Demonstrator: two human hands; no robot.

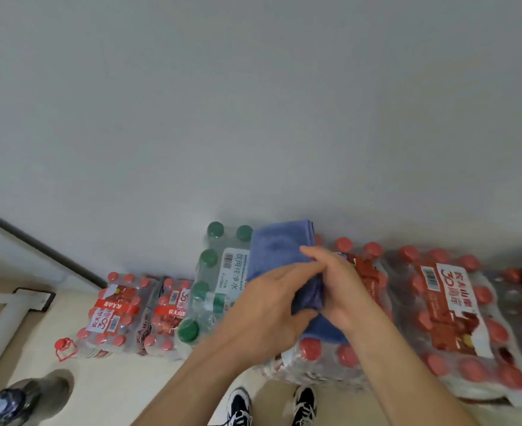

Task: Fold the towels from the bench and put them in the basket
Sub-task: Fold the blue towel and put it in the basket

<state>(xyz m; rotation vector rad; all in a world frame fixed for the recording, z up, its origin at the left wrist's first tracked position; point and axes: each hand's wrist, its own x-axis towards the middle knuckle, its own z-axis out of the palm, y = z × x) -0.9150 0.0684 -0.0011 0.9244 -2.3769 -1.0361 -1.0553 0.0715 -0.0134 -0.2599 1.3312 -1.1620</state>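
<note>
A plain white wall (253,103) fills the far part of the view, and a pale floor (106,382) runs along the near edge. Against the wall stands a row of shrink-wrapped bottle packs: a large pack of red-capped bottles (447,318) on the right, a pack of green-capped water bottles (213,281) at the middle, and two smaller red-capped packs (115,312) on the left. A blue terry towel (275,247) lies partly folded on top of the packs, between the green-capped pack and the large red-capped one, its far end flat and its near end bunched. The left hand (262,305) grips the bunched near part from the left, thumb under the cloth. The right hand (336,290) has its fingers curled over the same fold, touching the left hand's fingers. A pair of black-and-white trainers (238,404) shows at the near edge. A dark, blurred bottle (10,401) lies on the floor at the near left, and a small red plastic ring handle (64,348) sits just beside the leftmost pack.
</note>
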